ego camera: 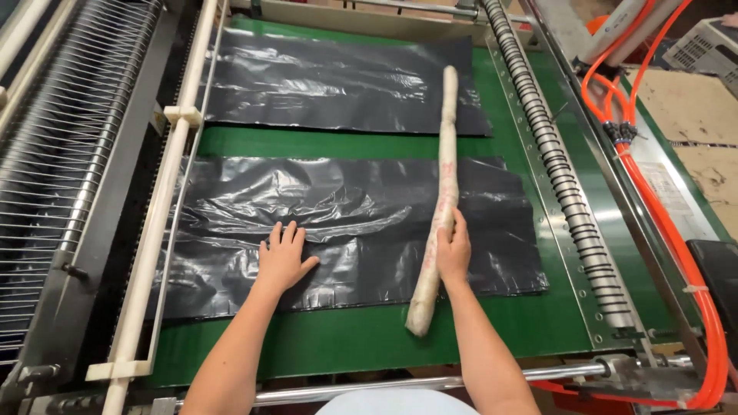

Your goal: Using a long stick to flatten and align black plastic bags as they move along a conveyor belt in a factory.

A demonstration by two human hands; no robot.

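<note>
1. Green belt of a bag-making machine fills the view – on this counter (369, 338) we work, with rollers and wire guides at the left and a spring-wound roller (552, 165) at the right.

2. Our left hand (283, 260) lies flat and open, fingers spread, pressing on the nearer stack of black plastic bags (346, 230).

3. Our right hand (453, 250) is curled about a long pale stick (440, 204), gripping it at its lower third. The stick lies lengthwise across the nearer stack, its far end reaching over the farther stack of black bags (338, 81), its near end resting on bare belt.

4. We judge the step to be smoothing and pinning the nearer stack – one hand holds the film down while the other places the stick as a weight or straightedge.

5. The next move seems to call for a steady press from the left hand, since the film is thin, creased and likely to slide, and for keeping the stick straight across the stack.

6. Orange hoses (653, 192) run along the right edge, well apart from both hands.
</note>
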